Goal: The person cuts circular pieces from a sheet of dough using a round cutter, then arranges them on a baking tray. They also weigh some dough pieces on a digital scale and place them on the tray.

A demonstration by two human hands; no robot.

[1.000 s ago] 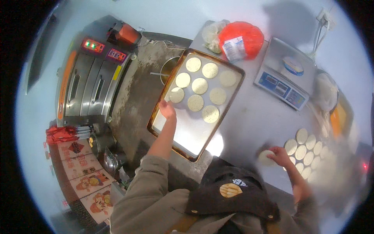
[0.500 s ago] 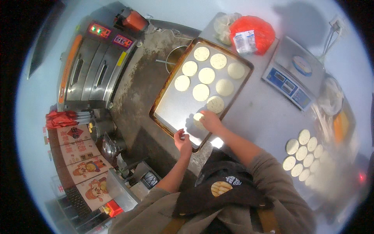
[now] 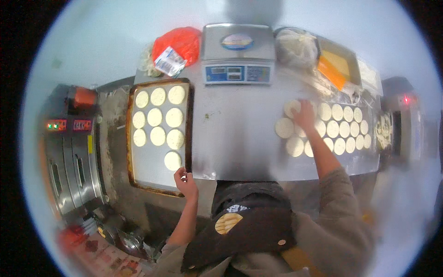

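My right hand (image 3: 303, 114) is at the left end of the rows of pale, flat dough rounds (image 3: 344, 129) on the right of the table. Its fingers close on the edge of one dough round (image 3: 291, 109), partly hiding it and its neighbours. On the left, a metal baking tray (image 3: 157, 173) with a browned rim holds several similar rounds in columns. The nearest round (image 3: 172, 160) lies by the tray's right side. Just below it, my left hand (image 3: 186, 183) hovers over the near right corner, fingers loosely curled and apart, holding nothing.
A scale (image 3: 237, 53) stands at the back middle, beside a red plastic bag (image 3: 177, 44). Behind the rounds are a clear bag (image 3: 297, 46) and a tub with an orange scraper-like piece (image 3: 331, 72). Metal ovens (image 3: 69, 166) stand at the far left.
My right hand has left a dough round on the tray and moved right to the rounds on the table. My left hand stays by the tray corner. The view has turned right.
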